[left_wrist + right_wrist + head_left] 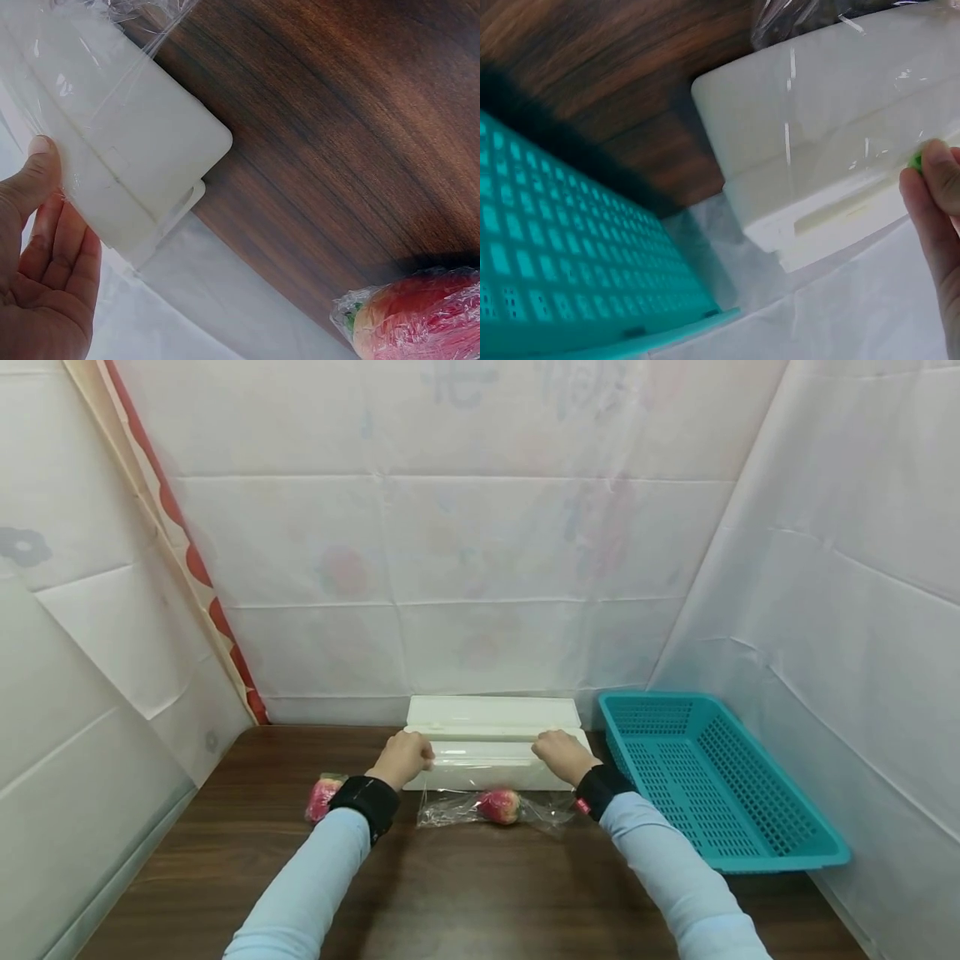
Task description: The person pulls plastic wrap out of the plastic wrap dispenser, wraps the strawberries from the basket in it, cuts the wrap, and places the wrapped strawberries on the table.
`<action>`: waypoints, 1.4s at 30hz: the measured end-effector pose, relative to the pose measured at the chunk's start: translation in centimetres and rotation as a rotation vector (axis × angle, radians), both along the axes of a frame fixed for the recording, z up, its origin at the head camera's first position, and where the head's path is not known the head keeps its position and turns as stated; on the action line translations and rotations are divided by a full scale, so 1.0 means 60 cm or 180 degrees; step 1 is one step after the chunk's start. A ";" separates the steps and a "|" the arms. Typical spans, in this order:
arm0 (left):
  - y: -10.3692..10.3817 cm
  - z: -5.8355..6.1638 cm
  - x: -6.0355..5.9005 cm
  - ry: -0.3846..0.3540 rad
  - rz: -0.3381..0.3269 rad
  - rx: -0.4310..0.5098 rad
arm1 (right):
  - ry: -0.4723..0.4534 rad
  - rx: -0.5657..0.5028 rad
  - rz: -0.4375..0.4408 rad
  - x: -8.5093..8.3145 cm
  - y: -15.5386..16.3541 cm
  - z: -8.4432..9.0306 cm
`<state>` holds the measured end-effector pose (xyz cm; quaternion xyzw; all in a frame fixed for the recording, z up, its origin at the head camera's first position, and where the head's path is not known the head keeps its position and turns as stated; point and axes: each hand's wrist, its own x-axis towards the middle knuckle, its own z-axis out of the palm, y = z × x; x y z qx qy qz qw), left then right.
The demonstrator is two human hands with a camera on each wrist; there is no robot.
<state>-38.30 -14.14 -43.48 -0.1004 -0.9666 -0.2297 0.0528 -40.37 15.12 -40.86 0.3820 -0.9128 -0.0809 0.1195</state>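
Two hands at the white cling-film dispenser, at the tabletop's far edge.

From the head view, the left hand [405, 757] and right hand [561, 754] curl over the dispenser [491, 742], with a wrapped apple [500, 806] just before it, another apple [323, 796] by the left wrist, and a teal basket [716, 777] at the right edge. Left wrist view: thumb presses the dispenser's end, fingers loose. Right wrist view: fingertips pinch the film [832, 112] at the slot.

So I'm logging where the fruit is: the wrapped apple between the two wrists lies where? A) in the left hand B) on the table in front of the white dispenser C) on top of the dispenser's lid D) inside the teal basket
B: the wrapped apple lies on the table just in front of the white dispenser; the teal basket holds nothing visible.
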 end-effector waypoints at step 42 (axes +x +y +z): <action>0.001 0.000 0.002 -0.0005 0.0082 -0.0037 | 0.0013 -0.0184 -0.0117 -0.009 0.064 0.007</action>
